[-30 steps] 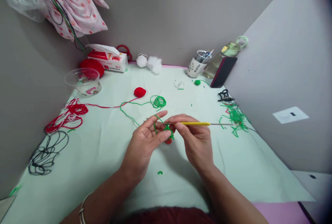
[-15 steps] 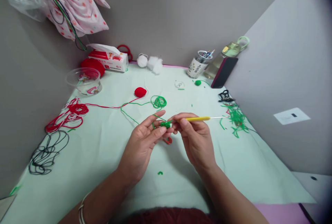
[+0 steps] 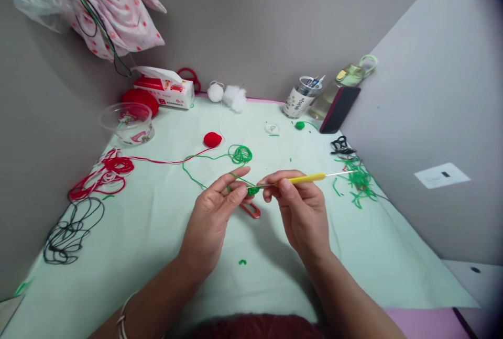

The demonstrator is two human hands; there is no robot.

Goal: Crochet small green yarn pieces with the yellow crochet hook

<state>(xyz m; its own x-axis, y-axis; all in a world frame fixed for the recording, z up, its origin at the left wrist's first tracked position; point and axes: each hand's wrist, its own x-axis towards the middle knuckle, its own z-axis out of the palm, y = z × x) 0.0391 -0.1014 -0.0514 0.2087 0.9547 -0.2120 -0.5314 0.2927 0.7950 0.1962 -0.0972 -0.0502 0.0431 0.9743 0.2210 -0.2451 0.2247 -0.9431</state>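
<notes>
"Left hand [image 3: 212,210] first: what has it got?"

"Green piece [image 3: 253,191], pinched between thumb and fingers, with yarn [image 3: 193,173] running up to the fingers. The right hand [image 3: 302,210] grips the yellow hook [image 3: 302,178] like a pencil, its shaft reaching across to the piece. Both are above the middle of the worktop [image 3: 157,239]."

"How far along is it?"

"Part-way, I'd judge. A small bit of stitching is formed, but the fingers hide much of it, so I can't count rows or tell its full shape."

"Is the hook through a stitch?"

"Too small to tell; the tip is right at the piece."

"And what's left?"

"More stitching, I'd guess. The yarn leads from the left hand round to the green coil [image 3: 240,155] beyond it, so there's supply, and nothing looks fastened off."

"Anything else nearby?"

"An orange loop [image 3: 254,211] shows below the left hand, held or lying there, I can't tell. Green scraps [image 3: 358,177] lie heaped near the worktop's right edge, well apart from the piece."
</notes>
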